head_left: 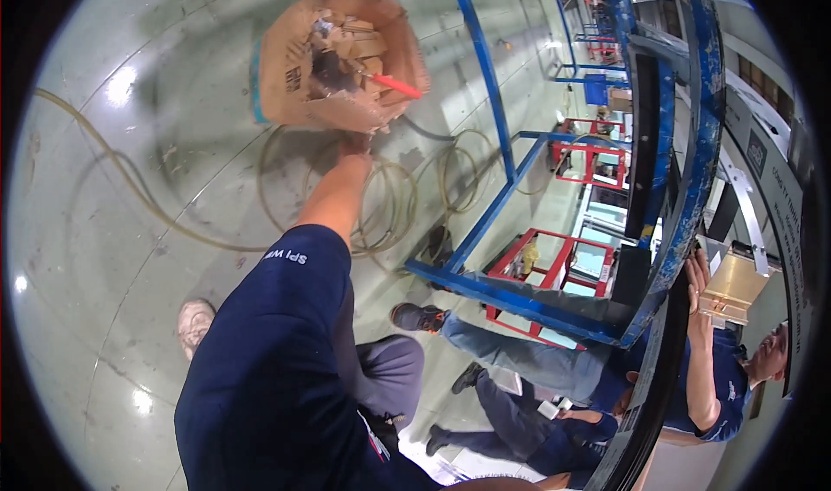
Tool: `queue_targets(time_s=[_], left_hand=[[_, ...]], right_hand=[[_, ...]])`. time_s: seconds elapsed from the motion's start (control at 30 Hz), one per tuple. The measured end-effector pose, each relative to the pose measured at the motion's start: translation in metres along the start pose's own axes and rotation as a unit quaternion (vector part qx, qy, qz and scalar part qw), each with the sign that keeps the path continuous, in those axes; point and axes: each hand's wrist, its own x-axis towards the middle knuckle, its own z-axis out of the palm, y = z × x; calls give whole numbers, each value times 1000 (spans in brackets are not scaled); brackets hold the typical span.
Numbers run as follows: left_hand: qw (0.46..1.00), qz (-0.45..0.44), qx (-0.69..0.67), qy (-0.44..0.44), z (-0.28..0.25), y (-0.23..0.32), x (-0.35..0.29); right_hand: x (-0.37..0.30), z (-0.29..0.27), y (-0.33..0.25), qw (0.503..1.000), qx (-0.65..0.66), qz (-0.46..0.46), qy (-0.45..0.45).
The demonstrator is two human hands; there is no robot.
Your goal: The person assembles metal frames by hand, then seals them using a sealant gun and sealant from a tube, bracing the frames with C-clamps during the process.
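My left arm reaches up and away, with my left hand [353, 145] at the near rim of an open brown cardboard box [290, 80]. The fingers are mostly lost against the cardboard, and the hand appears to grip that edge. Torn cardboard pieces [359, 41], dark scraps and a long red strip or handle [396, 86] lie inside the box. A teal band shows on its left side. My right hand is out of sight; only a strip of skin shows at the lower edge.
A clear yellowish hose [130, 179] coils on the grey floor beneath my forearm. A blue metal frame [489, 75] stands to the right, with red metal stands [554, 261] beyond it. Several co-workers are at lower right; one person's hand [695, 279] touches the frame.
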Motion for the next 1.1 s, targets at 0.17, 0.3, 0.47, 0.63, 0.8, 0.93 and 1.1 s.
queue_targets(time_s=[0.17,0.3,0.47,0.63,0.8,0.93,1.1], left_hand=[[976,-78,-198,42,-5,-72,-17],[964,99,212,-126,-49,35,-51],[971,155,-92,-155,-91,30,-93],[961,215,-172,-7,-131,50,-172],[956,207,-206,-28,-183,120,-280],[945,143,-293,-26,-210,138,-391],[876,-89,-466,-88,-265,203,-519]], right_hand=[[20,13,1,998,-31,11,-45],[-33,-7,-2,998,-42,41,-1],[-30,11,-15,998,28,44,-21],[-26,50,-36,998,24,23,48],[-25,31,-21,998,-44,12,44],[-25,32,-21,994,-94,38,37],[-26,23,-19,998,5,55,-42]])
